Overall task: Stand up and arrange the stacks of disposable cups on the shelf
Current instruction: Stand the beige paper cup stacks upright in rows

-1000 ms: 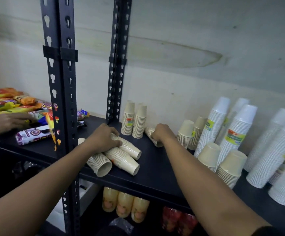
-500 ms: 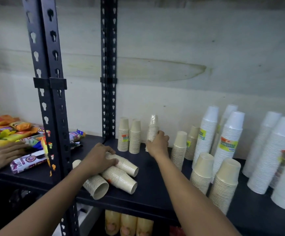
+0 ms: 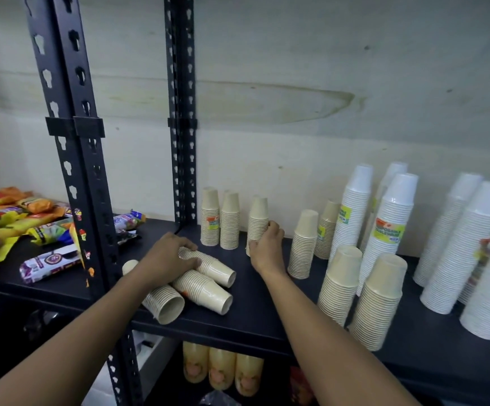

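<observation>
A single wide-angle view, worn on the head, looks forward and down at the shelf from close in front. It is near enough that both forearms rise from the near edge, the left hand and right hand on cups at mid-frame. The wall fills the far upper half; a post crosses near left.

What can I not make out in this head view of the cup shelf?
- Head view: the left hand covers the far ends of the lying cup stacks.
- The right hand hides the lower part of the upright stack it grips.
- The frame's right edge cuts off the white stacks.
- The label print is too small to read.
</observation>
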`<state>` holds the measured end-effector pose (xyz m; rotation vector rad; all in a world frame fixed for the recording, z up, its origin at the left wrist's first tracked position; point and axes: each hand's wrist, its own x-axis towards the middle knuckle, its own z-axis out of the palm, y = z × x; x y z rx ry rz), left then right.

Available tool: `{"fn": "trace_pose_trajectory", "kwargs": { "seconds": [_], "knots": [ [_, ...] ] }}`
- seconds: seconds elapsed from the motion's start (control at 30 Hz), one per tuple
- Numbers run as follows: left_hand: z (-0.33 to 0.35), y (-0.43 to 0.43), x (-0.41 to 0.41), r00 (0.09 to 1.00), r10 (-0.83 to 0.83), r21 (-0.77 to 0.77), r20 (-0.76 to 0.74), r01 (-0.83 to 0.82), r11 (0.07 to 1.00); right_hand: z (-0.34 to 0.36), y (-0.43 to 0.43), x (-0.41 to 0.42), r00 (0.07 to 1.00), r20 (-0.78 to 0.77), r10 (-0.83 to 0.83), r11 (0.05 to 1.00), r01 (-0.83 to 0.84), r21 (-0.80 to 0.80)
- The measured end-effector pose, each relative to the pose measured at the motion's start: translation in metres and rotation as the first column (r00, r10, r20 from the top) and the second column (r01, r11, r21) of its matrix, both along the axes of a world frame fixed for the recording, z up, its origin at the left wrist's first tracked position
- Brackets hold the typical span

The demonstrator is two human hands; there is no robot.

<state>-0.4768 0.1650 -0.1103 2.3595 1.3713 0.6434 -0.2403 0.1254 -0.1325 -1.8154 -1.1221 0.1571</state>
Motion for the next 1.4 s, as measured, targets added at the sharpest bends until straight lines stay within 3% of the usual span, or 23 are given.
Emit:
{"fn": "trace_pose_trajectory", "kwargs": {
  "seconds": [0.43,0.7,0.83,0.93,1.07,1.23,1.4],
  "knots": [
    [-0.001,-0.001,0.002,1.0,-0.002,0.02,-0.018,0.002,1.0,-0.007,-0.002,-0.004,0.998,-0.038,-0.05,0.997,0.047,-0.068],
    [0.002,-0.009,-0.001,0.997,-0.014,0.094,0.082,0.006,0.996,0.002,-0.02,-0.006,0.994,-0.11,-0.028,0.997,0.02,-0.072],
    [0.015,-0.026,-0.004,0.993,-0.058,0.185,0.106,0.037,0.982,0.022,-0.037,-0.009,0.996,0.08,-0.034,0.997,0.04,-0.066],
    [0.021,-0.047,-0.011,0.989,-0.138,0.267,0.051,0.119,0.956,0.033,-0.049,-0.008,0.976,0.171,0.136,0.989,-0.143,0.027],
    [0.015,-0.075,-0.022,0.964,-0.247,0.268,-0.1,0.265,0.926,0.023,-0.061,-0.01,0.876,0.191,0.443,0.896,-0.434,-0.092],
    [0.002,-0.092,-0.025,0.906,-0.281,0.236,-0.315,0.362,0.902,-0.003,-0.067,-0.016,0.783,0.071,0.618,0.772,-0.588,-0.241],
    [-0.006,-0.094,-0.021,0.895,-0.283,0.224,-0.344,0.371,0.901,-0.018,-0.066,-0.021,0.77,0.123,0.626,0.773,-0.593,-0.226]
  ]
}}
